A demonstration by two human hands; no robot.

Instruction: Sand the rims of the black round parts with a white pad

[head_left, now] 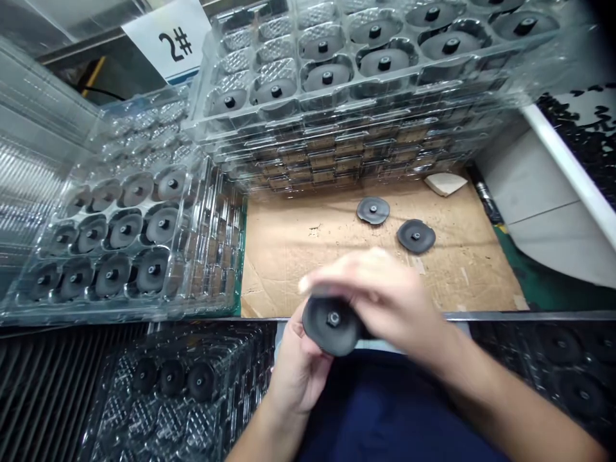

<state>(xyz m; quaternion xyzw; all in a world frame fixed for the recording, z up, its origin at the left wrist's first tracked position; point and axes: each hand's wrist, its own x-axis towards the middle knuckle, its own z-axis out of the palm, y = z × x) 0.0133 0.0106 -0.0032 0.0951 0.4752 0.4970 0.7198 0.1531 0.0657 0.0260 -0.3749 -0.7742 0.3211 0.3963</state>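
Note:
My left hand [301, 359] is closed around a black rubber disc [332, 324] with a small metal stud in its centre. The disc is tilted, its studded face toward me, just past the table's front edge. Over the disc's upper rim reaches my right hand [385, 292], smeared by motion. Its fingers bend across the rim, and I cannot make out whether they grip it. Two similar discs lie on the cardboard beyond my hands: one dark grey disc [373, 210] and, nearer and to the right, another disc [416, 236].
Clear plastic trays [332, 122] holding discs are stacked at the back, under a paper sign [171, 40] marked "2#". Another tray stack [192, 256] stands left, with a lower tray [158, 410] below. A white wedge [446, 184] lies on the cardboard [279, 256]. Small black pieces [590, 128] fill the right.

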